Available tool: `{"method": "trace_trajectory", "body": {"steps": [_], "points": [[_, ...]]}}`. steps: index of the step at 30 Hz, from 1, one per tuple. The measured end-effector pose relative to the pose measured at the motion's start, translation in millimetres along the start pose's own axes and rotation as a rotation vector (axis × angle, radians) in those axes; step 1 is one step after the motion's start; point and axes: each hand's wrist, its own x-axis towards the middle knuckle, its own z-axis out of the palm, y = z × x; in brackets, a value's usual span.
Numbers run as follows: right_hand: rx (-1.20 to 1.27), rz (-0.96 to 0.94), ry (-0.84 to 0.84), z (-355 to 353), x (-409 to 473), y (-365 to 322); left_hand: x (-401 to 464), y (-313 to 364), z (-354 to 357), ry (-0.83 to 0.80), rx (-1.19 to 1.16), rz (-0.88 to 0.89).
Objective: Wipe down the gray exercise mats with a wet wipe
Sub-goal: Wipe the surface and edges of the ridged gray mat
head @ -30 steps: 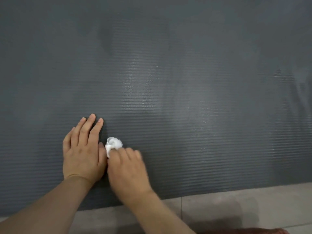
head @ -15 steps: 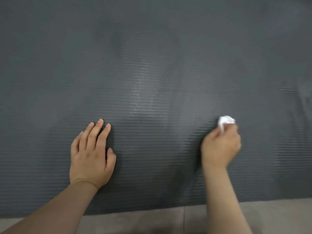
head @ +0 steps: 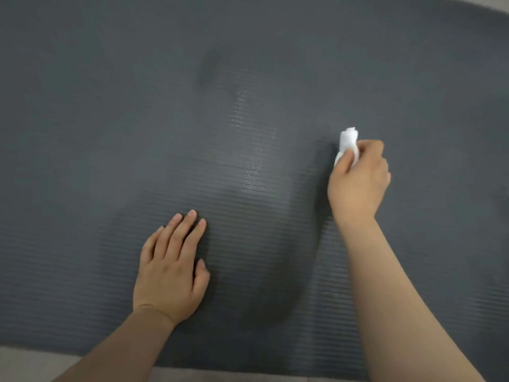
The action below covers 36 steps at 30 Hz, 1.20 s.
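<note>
A gray ribbed exercise mat [head: 110,106] fills almost the whole head view. My right hand [head: 358,180] grips a crumpled white wet wipe [head: 347,142] at centre right and holds it against the mat, the wipe sticking out past my thumb. My left hand [head: 170,268] lies flat on the mat at lower centre-left, fingers straight and close together. A shiny damp streak [head: 249,153] runs down the mat's middle between the two hands.
A strip of beige floor tile [head: 33,359] shows along the bottom edge, in front of the mat's near edge. A sliver of lighter floor [head: 490,4] appears beyond the mat's far right corner.
My right hand has swept the wipe from beside my left hand to the right and then farther away from me. My left hand has stayed flat on the mat.
</note>
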Motion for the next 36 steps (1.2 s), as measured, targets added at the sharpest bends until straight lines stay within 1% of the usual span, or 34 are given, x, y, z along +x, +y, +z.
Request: {"method": "trace_trajectory", "body": {"steps": [2,4,6,10,14,17,20,23,26,28,30,32,34,36], "points": [[0.137,-0.012,0.048,4,18,-18,-1,0,0,-0.010,0.002,0.002],[0.194,-0.086,0.022,20,36,-34,0,-1,0,-0.011,0.001,0.010],[0.215,-0.173,-0.043,41,64,-45,1,-3,0,-0.015,-0.014,0.014],[0.201,-0.276,-0.264,77,113,-51,1,-3,2,-0.013,-0.012,0.020],[0.073,-0.309,-0.268,92,111,-47,1,-3,4,0.006,0.000,0.018],[0.075,-0.290,-0.272,92,113,-46,3,0,2,0.036,-0.017,-0.012],[0.077,-0.270,-0.311,90,116,-48,0,2,5,0.104,0.012,-0.011],[0.058,-0.300,-0.329,88,118,-49,14,9,0,0.167,-0.067,-0.081],[0.053,-0.298,-0.350,86,119,-49,68,13,-23,0.218,-0.209,-0.251],[0.037,-0.289,-0.369,85,120,-50,122,21,-43,0.278,-0.279,-0.324],[0.021,-0.280,-0.370,83,122,-51,190,35,-63,0.340,-0.342,-0.277],[0.005,-0.285,-0.360,84,122,-52,268,43,-79,0.342,-0.373,-0.153],[-0.008,-0.285,-0.366,84,123,-53,339,42,-90,0.287,-0.290,-0.051],[-0.019,-0.282,-0.377,83,124,-52,381,32,-93,0.172,-0.174,-0.016]]}}
